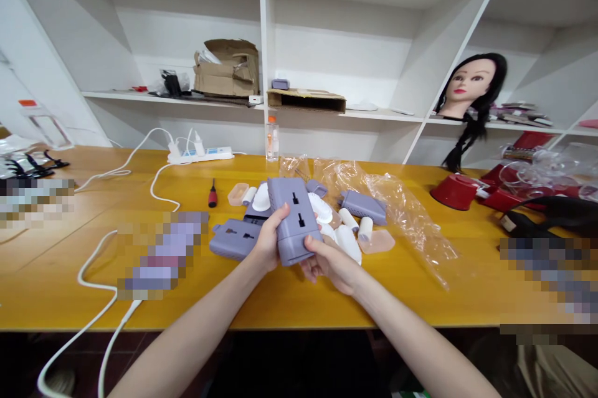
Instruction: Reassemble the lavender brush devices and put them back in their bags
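Note:
Both of my hands hold a purple plastic socket block (292, 217) above the yellow table (289, 298). My left hand (267, 241) grips its left side, thumb on the top face. My right hand (331, 264) wraps under its near end, fingers closed on it. The block's top face shows two sets of plug slots. A second purple socket block (232, 238) lies on the table just left of my left hand. A third purple block (363, 206) lies to the right, among several white plastic parts (348, 239).
A red-handled screwdriver (212, 194) lies left of the parts. Crumpled clear plastic bags (402, 205) spread to the right. A white power strip (200, 153) and its cables run along the left. A mannequin head (469, 90) sits on the shelf, red items (455, 190) below it.

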Motion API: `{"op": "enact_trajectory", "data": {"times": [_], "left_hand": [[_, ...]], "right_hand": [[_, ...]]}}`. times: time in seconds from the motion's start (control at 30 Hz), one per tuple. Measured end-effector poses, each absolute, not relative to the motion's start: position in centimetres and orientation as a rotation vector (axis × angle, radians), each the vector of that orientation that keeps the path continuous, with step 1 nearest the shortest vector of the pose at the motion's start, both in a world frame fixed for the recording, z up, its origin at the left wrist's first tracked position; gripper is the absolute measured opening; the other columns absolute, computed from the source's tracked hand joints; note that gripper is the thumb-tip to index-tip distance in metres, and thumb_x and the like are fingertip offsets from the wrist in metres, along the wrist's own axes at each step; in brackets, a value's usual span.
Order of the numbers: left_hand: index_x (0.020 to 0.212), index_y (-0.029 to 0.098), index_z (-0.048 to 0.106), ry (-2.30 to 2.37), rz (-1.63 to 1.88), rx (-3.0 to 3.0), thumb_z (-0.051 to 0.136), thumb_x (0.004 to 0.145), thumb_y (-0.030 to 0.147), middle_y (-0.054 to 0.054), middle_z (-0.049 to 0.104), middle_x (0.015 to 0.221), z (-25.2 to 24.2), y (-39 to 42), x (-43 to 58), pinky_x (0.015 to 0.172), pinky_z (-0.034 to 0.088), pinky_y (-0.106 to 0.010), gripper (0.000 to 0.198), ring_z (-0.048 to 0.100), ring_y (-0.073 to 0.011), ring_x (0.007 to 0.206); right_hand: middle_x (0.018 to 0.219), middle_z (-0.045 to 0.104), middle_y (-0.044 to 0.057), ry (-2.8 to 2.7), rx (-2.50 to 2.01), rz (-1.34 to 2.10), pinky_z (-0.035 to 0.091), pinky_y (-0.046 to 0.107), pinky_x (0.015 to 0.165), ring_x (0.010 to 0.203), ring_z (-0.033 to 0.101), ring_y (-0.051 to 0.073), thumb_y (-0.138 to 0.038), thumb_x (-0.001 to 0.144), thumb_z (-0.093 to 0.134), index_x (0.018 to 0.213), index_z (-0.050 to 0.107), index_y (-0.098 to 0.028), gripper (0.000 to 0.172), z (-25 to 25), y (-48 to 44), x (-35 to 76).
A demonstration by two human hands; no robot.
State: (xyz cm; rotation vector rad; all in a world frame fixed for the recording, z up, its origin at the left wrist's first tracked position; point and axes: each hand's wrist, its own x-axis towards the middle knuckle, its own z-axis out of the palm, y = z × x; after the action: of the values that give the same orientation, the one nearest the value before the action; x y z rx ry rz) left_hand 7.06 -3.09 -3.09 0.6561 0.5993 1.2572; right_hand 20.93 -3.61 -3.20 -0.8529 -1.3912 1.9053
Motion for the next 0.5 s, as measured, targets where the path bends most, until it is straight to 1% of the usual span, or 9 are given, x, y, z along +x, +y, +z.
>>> {"op": "enact_trajectory", "data": {"times": [0.07,0.1,0.13,0.17,0.2,0.23,0.3,0.4,0.5], "left_hand": [[0.093,0.011,0.065,0.654,1.322,0.655,0.06,0.068,0.051,-0.014,0.07,0.09,-3.2,-3.0,7.4,0.078,0.051,-0.04,0.048,0.065,-0.03,0.089],[0.095,0.011,0.064,0.692,1.387,0.648,0.063,0.067,0.05,-0.013,0.07,0.092,-3.3,-3.0,7.6,0.08,0.05,-0.039,0.048,0.064,-0.029,0.091],[0.097,0.011,0.063,0.729,1.457,0.637,0.065,0.066,0.048,-0.012,0.069,0.095,-3.4,-3.0,7.8,0.082,0.049,-0.038,0.048,0.063,-0.0277,0.093],[0.101,0.012,0.062,0.761,1.525,0.628,0.066,0.066,0.046,-0.011,0.069,0.098,-3.5,-3.1,8.0,0.085,0.048,-0.037,0.049,0.063,-0.0265,0.095],[0.104,0.013,0.06,0.783,1.58,0.628,0.067,0.066,0.045,-0.01,0.068,0.101,-3.6,-3.1,8.3,0.087,0.047,-0.036,0.05,0.062,-0.0253,0.097],[0.106,0.014,0.059,0.797,1.626,0.642,0.069,0.065,0.043,-0.009,0.067,0.103,-3.8,-3.2,8.4,0.088,0.046,-0.035,0.051,0.061,-0.0244,0.099],[0.108,0.015,0.057,0.797,1.675,0.694,0.071,0.064,0.04,-0.007,0.067,0.103,-4.0,-3.5,8.7,0.09,0.045,-0.034,0.053,0.06,-0.0234,0.1],[0.109,0.015,0.056,0.809,1.698,0.722,0.072,0.063,0.039,-0.007,0.068,0.098,-4.3,-3.7,8.6,0.088,0.046,-0.036,0.054,0.061,-0.0239,0.096],[0.111,0.015,0.054,0.827,1.741,0.686,0.071,0.063,0.04,-0.007,0.068,0.094,-4.6,-3.6,8.2,0.087,0.046,-0.038,0.056,0.062,-0.0251,0.095]], "right_hand": [[0.073,0.06,0.001,-1.511,-0.956,1.713,0.037,0.024,0.046,0.047,0.052,0.01,-0.061,0.07,0.056,0.098,0.046,-0.02,0.051,-2.8,-3.9,21.2],[0.085,0.062,0.004,-1.571,-0.982,1.572,0.042,0.027,0.053,0.056,0.057,0.013,-0.06,0.07,0.057,0.104,0.046,-0.02,0.054,-2.6,-4.1,21.2],[0.098,0.061,0.006,-1.622,-0.998,1.412,0.045,0.03,0.063,0.07,0.061,0.016,-0.057,0.068,0.062,0.109,0.044,-0.021,0.058,-2.6,-4.2,21.2],[0.107,0.059,0.007,-1.669,-1.015,1.253,0.045,0.033,0.073,0.085,0.06,0.019,-0.053,0.063,0.067,0.113,0.044,-0.022,0.063,-2.5,-4.3,21.1],[0.113,0.056,0.007,-1.705,-1.042,1.118,0.043,0.035,0.082,0.097,0.056,0.022,-0.049,0.058,0.073,0.115,0.043,-0.023,0.069,-2.6,-4.4,20.9],[0.115,0.056,0.007,-1.729,-1.081,1.019,0.041,0.037,0.086,0.103,0.053,0.024,-0.046,0.054,0.076,0.116,0.043,-0.023,0.074,-2.6,-4.4,20.6],[0.109,0.057,0.007,-1.744,-1.173,0.947,0.042,0.039,0.084,0.101,0.053,0.025,-0.044,0.049,0.079,0.116,0.043,-0.023,0.08,-2.7,-4.3,20.1],[0.097,0.06,0.006,-1.745,-1.233,0.955,0.045,0.037,0.074,0.088,0.057,0.024,-0.044,0.048,0.079,0.112,0.045,-0.022,0.076,-2.8,-4.1,19.6],[0.093,0.061,0.005,-1.767,-1.232,0.893,0.044,0.036,0.069,0.083,0.058,0.023,-0.042,0.048,0.079,0.108,0.047,-0.022,0.07,-2.8,-4.2,19.4]]}}
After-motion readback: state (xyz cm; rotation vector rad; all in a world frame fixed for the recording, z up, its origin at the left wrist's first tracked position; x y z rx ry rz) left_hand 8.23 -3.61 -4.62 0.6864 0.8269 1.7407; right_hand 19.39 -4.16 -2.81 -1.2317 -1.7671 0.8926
